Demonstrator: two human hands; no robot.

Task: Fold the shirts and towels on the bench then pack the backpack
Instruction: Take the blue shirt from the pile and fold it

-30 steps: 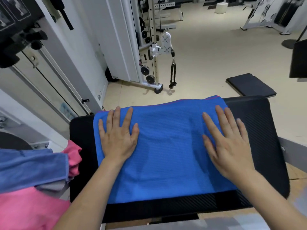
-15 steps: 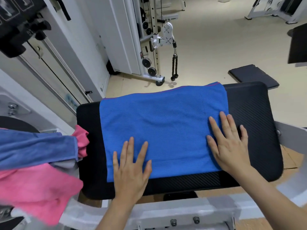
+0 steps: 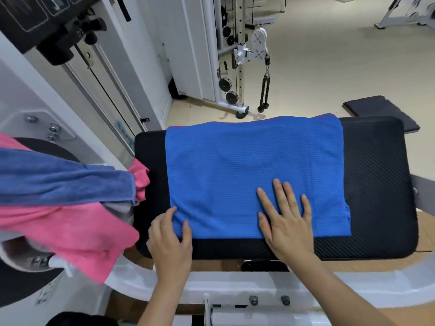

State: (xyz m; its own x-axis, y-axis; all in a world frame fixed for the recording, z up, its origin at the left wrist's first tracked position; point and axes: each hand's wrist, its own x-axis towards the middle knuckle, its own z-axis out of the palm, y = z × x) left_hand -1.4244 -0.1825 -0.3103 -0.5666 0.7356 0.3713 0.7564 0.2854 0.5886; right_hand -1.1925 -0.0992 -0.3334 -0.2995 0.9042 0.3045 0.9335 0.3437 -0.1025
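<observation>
Now moved off the cloth's face to its near-left corner: left hand (image 3: 170, 241), fingers curled, thumb on top, pinching blue towel (image 3: 254, 165). Shifted inward: right hand (image 3: 287, 224), flat, fingers spread, pressing near edge. Towel folded across black bench pad (image 3: 376, 184). Leftward, heaped pink and navy towels (image 3: 70, 231).

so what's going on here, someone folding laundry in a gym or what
A person is folding a blue cloth on a black padded bench. The right hand lies flat on the cloth near its front edge, pinning it. The left hand curls its fingers round the near left corner, probably to fold it over. A pink cloth and a darker blue towel lie in a heap to the left, not yet folded.
</observation>
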